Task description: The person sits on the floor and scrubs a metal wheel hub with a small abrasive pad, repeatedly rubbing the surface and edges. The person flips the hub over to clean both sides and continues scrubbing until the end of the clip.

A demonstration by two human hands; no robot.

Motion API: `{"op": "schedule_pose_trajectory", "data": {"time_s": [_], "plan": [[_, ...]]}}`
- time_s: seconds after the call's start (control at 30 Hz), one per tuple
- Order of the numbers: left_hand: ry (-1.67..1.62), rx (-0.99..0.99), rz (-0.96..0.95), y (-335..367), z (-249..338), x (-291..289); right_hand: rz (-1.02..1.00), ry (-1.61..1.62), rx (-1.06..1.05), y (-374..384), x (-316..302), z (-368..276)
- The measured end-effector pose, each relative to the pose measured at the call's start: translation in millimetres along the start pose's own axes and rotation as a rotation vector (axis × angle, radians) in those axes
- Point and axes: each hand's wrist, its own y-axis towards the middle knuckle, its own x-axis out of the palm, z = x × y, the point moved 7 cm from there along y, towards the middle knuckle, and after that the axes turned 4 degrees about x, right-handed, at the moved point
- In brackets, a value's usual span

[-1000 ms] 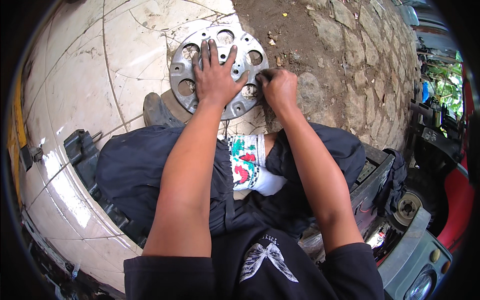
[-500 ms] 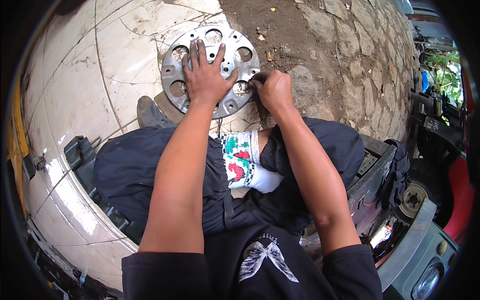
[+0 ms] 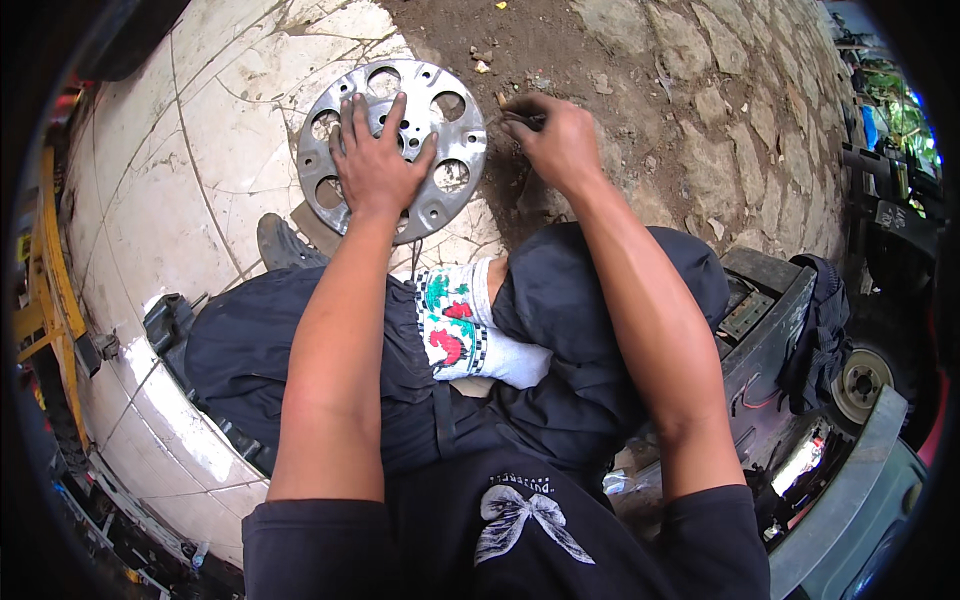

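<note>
A round silvery metal plate (image 3: pixel 441 205), pierced by several large round holes and smaller bolt holes, lies where the tiles meet the dirt. My left hand (image 3: pixel 380 165) rests flat across its middle, fingers spread. Off the plate's right edge, above the dirt, is my right hand (image 3: pixel 562 140). Its thumb and fingers are curled together, darkened at the tips. Whatever sits in that pinch is too small and dark to make out. Between my legs shows a white sock (image 3: pixel 510 358) with a red and green pattern.
Cracked white tiles (image 3: pixel 140 180) spread to the left, with bare dirt (image 3: pixel 480 25) and set stones (image 3: pixel 690 50) to the right. A dark boxy metal part (image 3: pixel 775 315) stands by my right knee. Beyond it is a wheel (image 3: pixel 860 383). A yellow metal frame (image 3: pixel 50 280) stands far left.
My right hand has come away from the plate's right rim and is now apart from it. My left hand stays on the plate. The whole view has shifted slightly.
</note>
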Motion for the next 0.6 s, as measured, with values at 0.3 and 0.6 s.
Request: {"op": "schedule_pose_trajectory", "data": {"time_s": [0.3,0.6], "plan": [[-0.046,0.018,0.034,-3.0,1.7,-3.1,-0.156,-0.123,-0.34,10.7,60.3,-15.9],[-0.026,0.006,-0.018,-3.1,2.7,-4.0,-0.139,-0.106,-0.342,7.5,63.3,-23.6]]}}
